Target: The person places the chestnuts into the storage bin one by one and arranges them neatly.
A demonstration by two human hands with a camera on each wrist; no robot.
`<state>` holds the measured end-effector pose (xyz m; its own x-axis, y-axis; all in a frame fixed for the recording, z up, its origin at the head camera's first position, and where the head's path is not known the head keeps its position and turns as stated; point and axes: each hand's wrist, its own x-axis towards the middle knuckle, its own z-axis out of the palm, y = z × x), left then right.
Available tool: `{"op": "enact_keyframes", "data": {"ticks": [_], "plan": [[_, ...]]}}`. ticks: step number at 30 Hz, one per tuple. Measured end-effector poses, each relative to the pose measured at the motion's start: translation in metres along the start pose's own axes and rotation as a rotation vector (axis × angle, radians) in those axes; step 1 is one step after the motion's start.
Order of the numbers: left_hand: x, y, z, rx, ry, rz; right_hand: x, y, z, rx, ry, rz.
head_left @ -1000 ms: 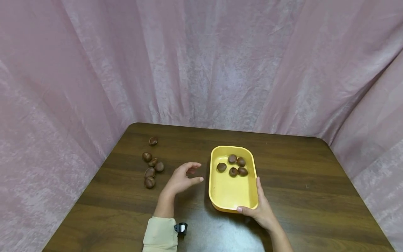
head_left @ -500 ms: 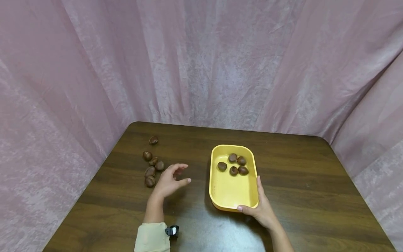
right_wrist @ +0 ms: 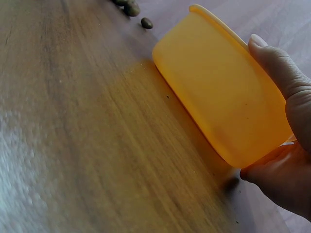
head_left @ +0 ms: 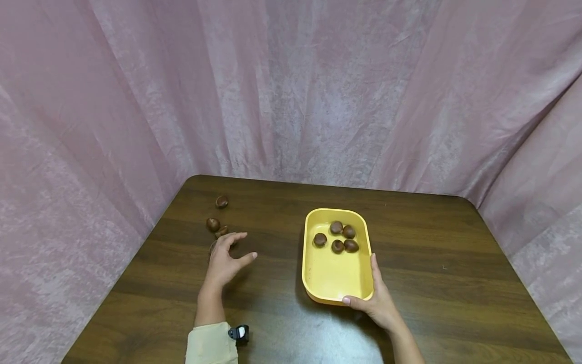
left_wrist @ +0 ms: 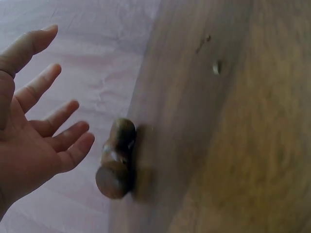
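My left hand hangs at the left of the table, fingers and thumb spread apart with nothing between them. It partly hides a cluster of brown chestnuts; one more chestnut lies farther back. In the left wrist view, the fingers reach beside a blurred group of chestnuts. My right hand grips the near right corner of a yellow rectangular container, thumb at the rim. Several chestnuts lie toward its far end. The right wrist view shows the container's outer wall.
The dark wooden table has rounded far corners. A pink velvet curtain hangs behind it and at both sides. A black band with a small device sits on my left wrist, by the light sleeve.
My left hand has moved left, away from the container and over to the loose chestnuts, now covering some of them. My right hand and the container have stayed in place.
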<state>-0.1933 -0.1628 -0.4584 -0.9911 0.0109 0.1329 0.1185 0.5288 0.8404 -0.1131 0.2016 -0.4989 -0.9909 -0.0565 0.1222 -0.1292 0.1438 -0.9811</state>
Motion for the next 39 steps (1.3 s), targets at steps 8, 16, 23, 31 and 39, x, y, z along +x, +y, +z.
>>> {"op": "enact_keyframes", "data": {"ticks": [8, 16, 23, 31, 39], "plan": [[-0.002, -0.015, -0.01, -0.005, 0.091, -0.123, 0.001, 0.001, 0.0, -0.007, 0.002, 0.004], [-0.005, -0.028, -0.019, 0.018, 0.183, -0.174, 0.0, 0.0, 0.0, -0.014, 0.0, 0.014], [-0.009, -0.037, -0.029, -0.001, 0.065, -0.305, 0.0, -0.001, 0.0, -0.006, -0.002, 0.007], [-0.009, -0.04, -0.029, 0.067, 0.092, -0.347, 0.0, 0.0, -0.001, -0.019, 0.004, 0.018], [-0.011, -0.041, -0.026, 0.098, 0.167, -0.379, 0.0, 0.001, -0.001, -0.021, 0.003, 0.028]]}}
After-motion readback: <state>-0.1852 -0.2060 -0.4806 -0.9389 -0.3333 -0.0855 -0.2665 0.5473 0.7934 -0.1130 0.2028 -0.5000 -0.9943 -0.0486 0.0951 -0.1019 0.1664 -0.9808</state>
